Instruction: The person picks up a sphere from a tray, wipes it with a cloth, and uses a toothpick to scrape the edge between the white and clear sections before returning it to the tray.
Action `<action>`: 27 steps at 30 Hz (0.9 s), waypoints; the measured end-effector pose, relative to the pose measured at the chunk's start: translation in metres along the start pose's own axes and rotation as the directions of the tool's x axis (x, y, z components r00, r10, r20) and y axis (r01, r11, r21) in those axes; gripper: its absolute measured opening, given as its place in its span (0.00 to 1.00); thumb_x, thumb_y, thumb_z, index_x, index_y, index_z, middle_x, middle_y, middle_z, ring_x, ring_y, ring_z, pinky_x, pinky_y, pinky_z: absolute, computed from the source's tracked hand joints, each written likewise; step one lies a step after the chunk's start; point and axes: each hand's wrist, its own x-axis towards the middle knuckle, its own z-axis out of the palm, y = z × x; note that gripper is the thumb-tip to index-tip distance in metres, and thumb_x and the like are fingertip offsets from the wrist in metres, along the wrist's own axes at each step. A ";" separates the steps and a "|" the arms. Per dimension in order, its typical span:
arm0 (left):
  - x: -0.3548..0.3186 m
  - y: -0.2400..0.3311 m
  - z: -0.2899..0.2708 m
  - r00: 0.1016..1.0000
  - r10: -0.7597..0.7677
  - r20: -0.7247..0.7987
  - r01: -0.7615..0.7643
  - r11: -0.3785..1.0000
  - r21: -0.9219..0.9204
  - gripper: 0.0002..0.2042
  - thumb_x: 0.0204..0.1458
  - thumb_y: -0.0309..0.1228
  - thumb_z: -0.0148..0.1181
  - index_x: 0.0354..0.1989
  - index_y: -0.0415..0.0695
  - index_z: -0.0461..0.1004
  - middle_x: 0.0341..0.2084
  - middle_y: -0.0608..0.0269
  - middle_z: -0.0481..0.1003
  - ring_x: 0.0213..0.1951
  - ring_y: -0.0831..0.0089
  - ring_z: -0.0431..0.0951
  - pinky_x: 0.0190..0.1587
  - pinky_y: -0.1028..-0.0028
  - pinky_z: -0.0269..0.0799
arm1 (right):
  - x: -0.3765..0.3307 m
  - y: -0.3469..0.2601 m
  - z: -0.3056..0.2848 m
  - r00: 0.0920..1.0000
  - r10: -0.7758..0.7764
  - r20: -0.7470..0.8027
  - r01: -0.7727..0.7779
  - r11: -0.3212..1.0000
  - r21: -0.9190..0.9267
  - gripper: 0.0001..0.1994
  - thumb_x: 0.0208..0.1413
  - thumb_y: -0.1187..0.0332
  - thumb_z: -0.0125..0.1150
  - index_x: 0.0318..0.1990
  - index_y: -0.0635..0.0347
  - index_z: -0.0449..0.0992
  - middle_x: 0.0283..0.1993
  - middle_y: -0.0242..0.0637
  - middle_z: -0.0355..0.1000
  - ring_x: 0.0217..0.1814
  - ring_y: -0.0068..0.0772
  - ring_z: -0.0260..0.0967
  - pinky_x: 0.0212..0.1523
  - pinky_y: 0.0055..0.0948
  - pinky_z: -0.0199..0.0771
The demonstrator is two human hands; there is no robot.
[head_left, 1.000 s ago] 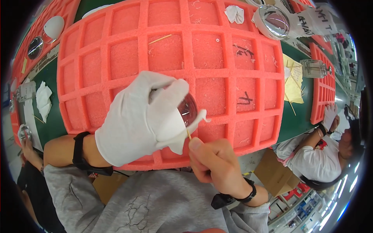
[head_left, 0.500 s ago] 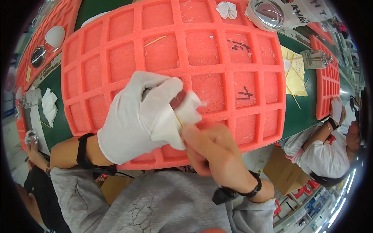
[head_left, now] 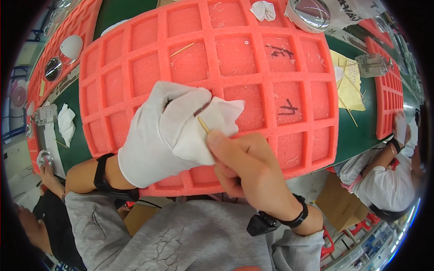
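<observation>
My left hand [head_left: 156,131], in a white glove, is closed over the foam tray, its fingers curled round a piece that is mostly hidden. Only a dark, glossy sliver [head_left: 202,109] of that piece shows beside the fingers. A white cloth [head_left: 217,119] lies against the gloved fingers and spreads out to the right. My bare right hand [head_left: 246,165] pinches a thin wooden stick [head_left: 204,125] between thumb and fingers. Its tip rests at the cloth, close to the left hand's fingers.
Beneath my hands lies a pink foam tray [head_left: 266,81] with square pockets. Another stick [head_left: 182,49] and a crumpled white cloth [head_left: 263,11] lie in it. A clear glass bowl [head_left: 309,14] stands at the far right corner. Beyond are a yellow sheet [head_left: 350,86], a glass bottle [head_left: 373,65] and co-workers on both sides.
The cloth has shifted up and covers more of the gap where a clear, glassy surface showed. More of the stick is visible, and its tip has moved up and left. The view has shifted slightly.
</observation>
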 end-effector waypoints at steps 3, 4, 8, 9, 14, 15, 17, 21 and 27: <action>0.009 0.017 -0.004 0.998 -0.058 0.037 0.059 0.998 -0.038 0.36 0.35 0.35 0.82 0.55 0.42 0.71 0.43 0.53 0.72 0.38 0.57 0.77 0.35 0.64 0.77 | -0.007 0.003 -0.010 1.000 -0.002 0.003 0.001 1.000 0.008 0.33 0.74 0.56 0.45 0.11 0.57 0.60 0.10 0.27 0.56 0.13 0.17 0.47 0.17 0.26 0.44; 0.012 0.021 -0.004 0.995 -0.089 0.054 0.092 0.994 -0.056 0.34 0.36 0.35 0.82 0.53 0.42 0.72 0.42 0.54 0.71 0.35 0.60 0.78 0.32 0.65 0.78 | -0.012 0.005 -0.015 1.000 0.013 0.013 -0.013 1.000 0.011 0.33 0.74 0.56 0.45 0.11 0.57 0.61 0.10 0.27 0.57 0.13 0.17 0.47 0.17 0.26 0.45; 0.015 0.017 0.005 0.998 -0.053 -0.024 0.052 0.999 -0.008 0.32 0.37 0.36 0.82 0.52 0.42 0.73 0.42 0.54 0.71 0.35 0.58 0.78 0.32 0.64 0.78 | -0.005 -0.001 -0.019 0.999 -0.033 0.028 0.033 0.999 -0.019 0.33 0.74 0.56 0.45 0.11 0.57 0.62 0.10 0.27 0.57 0.13 0.17 0.48 0.17 0.25 0.47; 0.016 0.020 0.006 0.999 -0.045 -0.016 0.045 0.999 -0.007 0.32 0.37 0.36 0.82 0.52 0.42 0.73 0.42 0.54 0.71 0.35 0.58 0.78 0.32 0.64 0.78 | -0.004 -0.003 -0.021 0.998 -0.061 0.032 0.062 0.997 -0.040 0.33 0.74 0.55 0.45 0.11 0.57 0.63 0.10 0.28 0.58 0.13 0.17 0.48 0.17 0.25 0.47; 0.024 0.030 0.005 0.998 -0.060 0.030 0.061 0.997 -0.037 0.34 0.36 0.35 0.83 0.54 0.43 0.72 0.43 0.53 0.71 0.36 0.57 0.78 0.34 0.64 0.78 | -0.017 0.000 -0.035 0.998 -0.010 0.060 0.010 1.000 0.007 0.33 0.74 0.54 0.45 0.12 0.58 0.63 0.10 0.28 0.58 0.13 0.18 0.49 0.17 0.25 0.48; 0.024 0.028 0.005 0.997 -0.060 0.043 0.060 0.998 -0.005 0.35 0.36 0.36 0.83 0.54 0.43 0.72 0.43 0.53 0.71 0.37 0.57 0.78 0.35 0.64 0.77 | -0.013 0.000 -0.035 0.998 -0.048 0.052 0.048 0.999 -0.003 0.33 0.74 0.54 0.45 0.12 0.58 0.63 0.10 0.28 0.58 0.13 0.18 0.49 0.17 0.25 0.48; 0.026 0.030 0.005 0.997 -0.061 0.054 0.060 0.998 0.030 0.35 0.36 0.37 0.83 0.54 0.43 0.71 0.43 0.53 0.71 0.37 0.57 0.78 0.36 0.64 0.77 | -0.007 -0.006 -0.033 0.992 -0.121 0.042 0.123 0.992 -0.030 0.33 0.74 0.54 0.44 0.12 0.58 0.63 0.10 0.28 0.58 0.13 0.18 0.50 0.17 0.25 0.49; 0.026 0.041 0.005 0.993 -0.106 0.043 0.109 0.991 -0.074 0.36 0.35 0.35 0.83 0.55 0.42 0.71 0.43 0.52 0.72 0.39 0.55 0.78 0.38 0.64 0.77 | -0.028 0.006 -0.042 0.993 0.077 0.084 -0.072 0.996 -0.055 0.33 0.74 0.54 0.45 0.12 0.58 0.63 0.10 0.28 0.58 0.13 0.17 0.50 0.17 0.25 0.48; 0.019 0.047 0.000 0.975 -0.195 0.109 0.209 0.968 -0.137 0.39 0.32 0.35 0.83 0.56 0.43 0.70 0.43 0.53 0.72 0.44 0.54 0.77 0.42 0.61 0.76 | -0.026 0.000 -0.035 0.996 -0.084 0.031 0.084 0.996 -0.010 0.33 0.74 0.54 0.46 0.11 0.57 0.62 0.10 0.29 0.58 0.13 0.17 0.49 0.17 0.25 0.48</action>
